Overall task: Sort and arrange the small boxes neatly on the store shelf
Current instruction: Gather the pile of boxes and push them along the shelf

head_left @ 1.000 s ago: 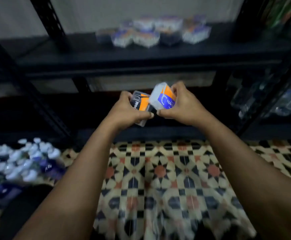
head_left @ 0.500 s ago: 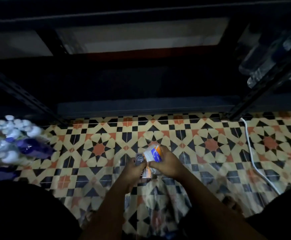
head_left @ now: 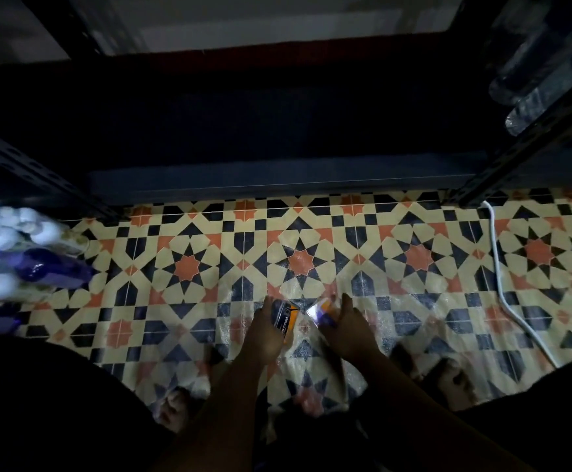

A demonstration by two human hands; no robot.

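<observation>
L hand (head_left: 267,332) holds dark/orange small box (head_left: 284,320) low over patterned tile floor (head_left: 189,267); R hand (head_left: 347,330) holds white/blue/orange small box (head_left: 322,315) just beside, boxes apart. Wide bare floor ahead up to bottom shelf edge (head_left: 278,180). Dark box label partly legible: "...rcoal". White cable (head_left: 499,284) on floor at R. Blurred white-capped bottles (head_left: 9,253) at L, cut off. Shelf interior too dark to read. Bare feet partly visible.

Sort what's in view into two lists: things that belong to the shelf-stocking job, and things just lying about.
Part of the job:
- small dark and orange box, held by the left hand
- small white, orange and blue box, held by the right hand
- dark metal shelf

Just lying about:
- white cable on the floor
- white-capped bottle pack
- clear bottles, right rack
</observation>
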